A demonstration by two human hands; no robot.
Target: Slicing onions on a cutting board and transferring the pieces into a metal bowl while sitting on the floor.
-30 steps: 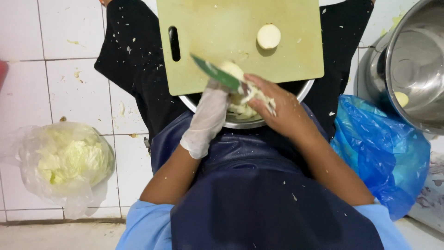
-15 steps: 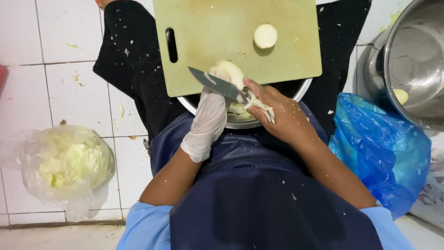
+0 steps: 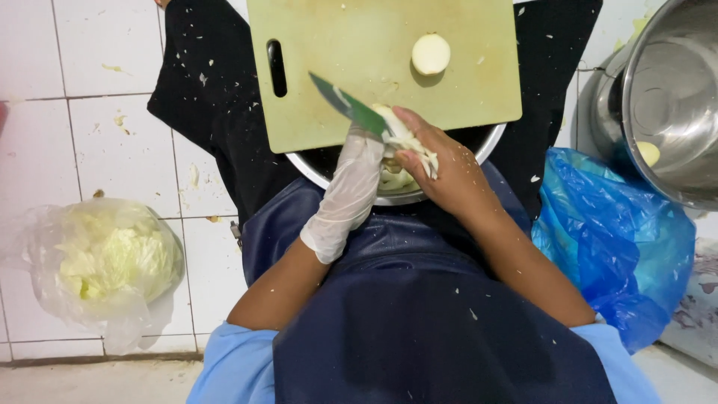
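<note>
My right hand [image 3: 441, 168] grips a green-bladed knife [image 3: 348, 106], its blade pointing up and left over a pale green cutting board [image 3: 359, 52]. My left hand [image 3: 351, 191], in a thin clear glove, holds a pale piece of vegetable [image 3: 396, 131] against the blade at the board's near edge. Pale shreds cling to my right fingers. The board rests on a metal bowl [image 3: 325, 170] on my lap, with shredded vegetable inside. A round white slice [image 3: 431, 54] lies on the board's far right.
A clear plastic bag of cabbage [image 3: 101, 262] lies on the white tiled floor at left. A blue plastic bag [image 3: 621, 239] sits at right, beside a large steel pot [image 3: 669, 97]. Scraps dot the tiles and my dark apron.
The knife blade has swung from nearly level to pointing up and left over the board. Both hands stay together at the board's near edge.
</note>
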